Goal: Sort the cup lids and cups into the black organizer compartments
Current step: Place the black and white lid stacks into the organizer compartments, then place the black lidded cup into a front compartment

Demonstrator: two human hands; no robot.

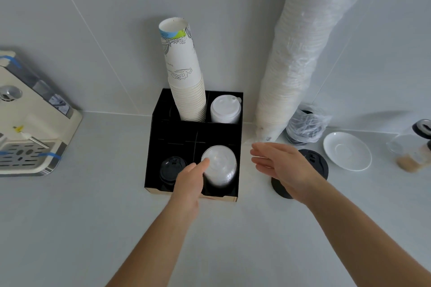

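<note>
Pale grey counter point(70, 228) runs back to a tiled wall. Nearest us, our left hand point(190, 182) rests its loosely curled fingertips against the clear lid stack point(219, 165) in the black organizer point(154, 128)'s front right compartment; a careless nudge could tip that stack. Our right hand point(283, 165) hovers flat, fingers together, holding nothing, above loose black lids point(313, 161) at the organizer's right, so a sweep could scatter them. Front left holds black lids point(171, 169). Behind stand paper cups point(186, 86) and white lids point(225, 109). Farthest, the wrapped cup sleeve point(300, 58) leans on the wall and may slide.
</note>
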